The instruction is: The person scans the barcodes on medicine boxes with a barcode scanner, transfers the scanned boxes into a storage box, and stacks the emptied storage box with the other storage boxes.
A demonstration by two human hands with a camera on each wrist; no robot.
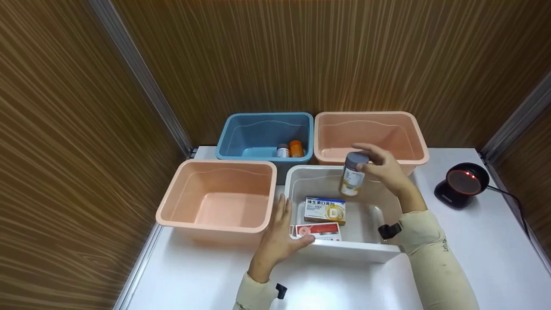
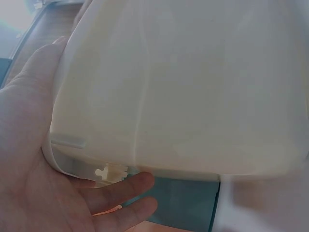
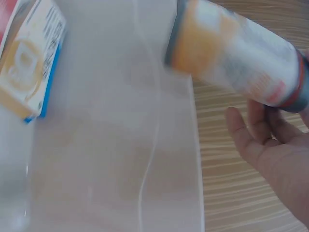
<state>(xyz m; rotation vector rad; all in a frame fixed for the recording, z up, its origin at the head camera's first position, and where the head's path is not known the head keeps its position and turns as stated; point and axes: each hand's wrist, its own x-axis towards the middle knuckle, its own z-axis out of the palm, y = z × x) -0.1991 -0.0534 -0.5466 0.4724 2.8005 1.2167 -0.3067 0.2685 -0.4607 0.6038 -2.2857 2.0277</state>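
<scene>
My right hand (image 1: 384,170) grips a supplement bottle (image 1: 352,181) by its dark grey cap. The bottle hangs tilted above the white bin (image 1: 366,246); its white-and-yellow label is blurred in the right wrist view. My left hand (image 1: 277,239) rests against the bin's near left corner, thumb over the front rim and fairly straight fingers along the left side. Inside that bin lie a vitamin D drops box (image 1: 325,210) and a red-and-white box (image 1: 318,231). In the left wrist view, the bin's pale outer wall (image 2: 183,87) fills most of the picture.
A peach bin (image 1: 232,228) stands left of the white one. Behind are a blue bin (image 1: 262,157), holding an orange bottle (image 1: 296,148) and a white bottle (image 1: 283,151), and another peach bin (image 1: 370,114). A corded black scanner (image 1: 460,185) glows red at right.
</scene>
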